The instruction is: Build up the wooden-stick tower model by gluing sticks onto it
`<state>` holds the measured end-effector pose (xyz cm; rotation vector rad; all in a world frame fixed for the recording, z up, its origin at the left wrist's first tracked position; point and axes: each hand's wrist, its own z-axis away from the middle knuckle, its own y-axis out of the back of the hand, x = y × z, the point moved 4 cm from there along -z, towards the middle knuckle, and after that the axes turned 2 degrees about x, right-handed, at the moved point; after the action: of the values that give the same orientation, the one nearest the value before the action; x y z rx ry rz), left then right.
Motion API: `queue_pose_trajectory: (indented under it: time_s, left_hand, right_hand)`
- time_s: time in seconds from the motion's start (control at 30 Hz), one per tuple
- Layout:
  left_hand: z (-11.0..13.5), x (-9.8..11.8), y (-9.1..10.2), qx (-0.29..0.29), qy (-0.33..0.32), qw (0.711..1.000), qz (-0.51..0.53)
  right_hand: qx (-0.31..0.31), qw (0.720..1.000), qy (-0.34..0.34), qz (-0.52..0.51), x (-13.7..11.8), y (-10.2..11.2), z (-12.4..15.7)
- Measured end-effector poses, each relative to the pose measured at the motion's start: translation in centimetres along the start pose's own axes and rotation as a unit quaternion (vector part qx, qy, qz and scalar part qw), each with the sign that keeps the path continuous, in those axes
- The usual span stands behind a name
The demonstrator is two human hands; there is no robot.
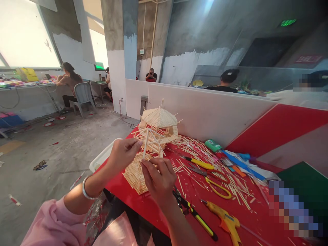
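On the red table's near-left corner stands a partly built model pavilion [135, 176] made of thin wooden sticks, with an open frame of roof sticks on top. My left hand [124, 152] is closed in a pinch at the left side of this roof frame; what lies between its fingertips is too small to make out. My right hand [160, 174], in front of the model, pinches the lower end of a pale wooden stick [146, 143] that slants up to the roof peak. Behind stands a second stick model [159, 118] with a fully covered roof.
Loose sticks [241, 188] are scattered over the red table [194, 194]. A yellow utility knife [202, 164], scissors [217, 188], pliers [197, 215] and a yellow glue gun [225, 218] lie at the right. A white partition [189, 111] runs behind. Other people sit farther off.
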<state>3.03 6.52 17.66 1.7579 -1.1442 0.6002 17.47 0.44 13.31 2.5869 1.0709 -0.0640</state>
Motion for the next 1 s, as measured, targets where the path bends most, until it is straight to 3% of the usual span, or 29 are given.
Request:
queue_pose_trajectory:
  time_s: [0.2, 0.3, 0.43, 0.63, 1.0]
  left_hand:
    - [4.3, -0.8, -0.3, 0.124, -0.105, 0.987, 0.005]
    - [5.2, -1.2, -0.8, 0.149, -0.159, 0.976, 0.015]
    - [5.0, -1.2, -1.3, 0.116, -0.228, 0.966, 0.028]
    - [4.4, -1.3, -1.5, 0.043, -0.258, 0.963, 0.073]
    - [4.3, -2.4, -2.1, 0.021, -0.204, 0.968, 0.142]
  right_hand:
    - [0.007, 1.0, 0.005, -0.005, -0.3, 0.2, -0.3]
    - [0.002, 1.0, 0.0, 0.004, -0.3, 0.2, -0.4]
    - [-0.002, 1.0, -0.005, 0.007, -0.3, 0.3, -0.4]
    - [-0.01, 1.0, -0.012, 0.004, -0.2, 0.2, -0.2]
    - [-0.016, 1.0, -0.013, -0.001, -0.2, 0.2, 0.1]
